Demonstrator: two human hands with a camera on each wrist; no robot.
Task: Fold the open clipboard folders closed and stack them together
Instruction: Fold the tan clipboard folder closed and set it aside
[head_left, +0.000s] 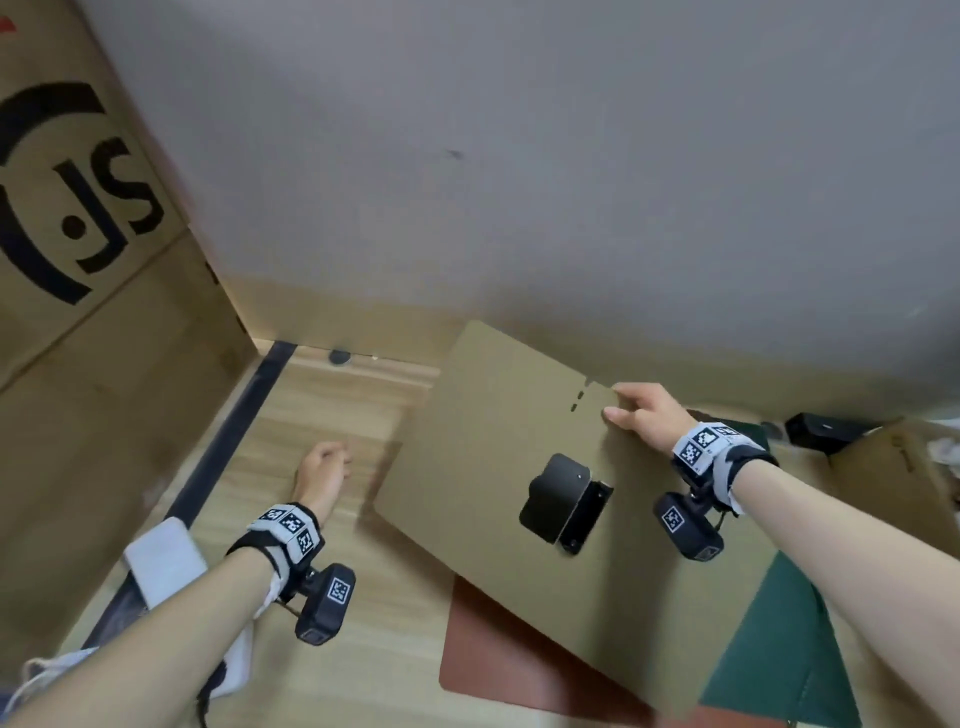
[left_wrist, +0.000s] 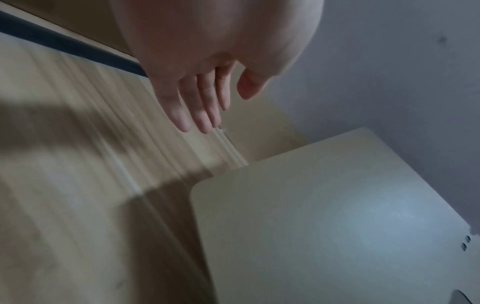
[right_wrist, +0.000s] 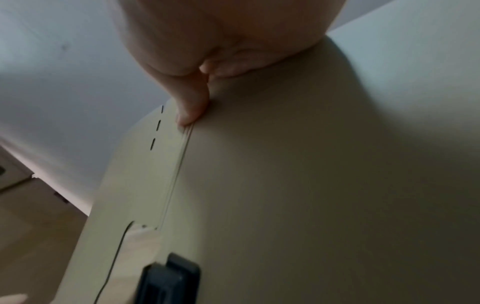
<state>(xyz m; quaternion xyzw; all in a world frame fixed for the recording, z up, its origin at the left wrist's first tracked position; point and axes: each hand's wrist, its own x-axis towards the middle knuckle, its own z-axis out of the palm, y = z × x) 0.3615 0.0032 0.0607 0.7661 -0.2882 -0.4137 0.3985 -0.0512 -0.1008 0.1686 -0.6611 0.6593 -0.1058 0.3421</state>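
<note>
Right hand (head_left: 644, 415) pinches the far edge of the tan folder (head_left: 498, 426), thumb on top near its fold line. The folder lies open, black clip (head_left: 563, 501) just below the hand. Under the folder's near edge: a brown folder (head_left: 498, 654) and a green folder (head_left: 779, 649), partly covered. Left hand (head_left: 322, 470) hovers over the table (head_left: 311, 405) left of the tan folder, fingers relaxed and apart, holding nothing. A cardboard box (head_left: 93, 312) stands left of that hand; contents not visible.

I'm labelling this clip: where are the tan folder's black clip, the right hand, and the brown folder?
black clip (head_left: 563, 503), head view, on its flat lever plate.
right hand (head_left: 647, 413), head view, back of the hand at the folder's far edge.
brown folder (head_left: 498, 654), head view, exposed corner under the tan folder.
</note>
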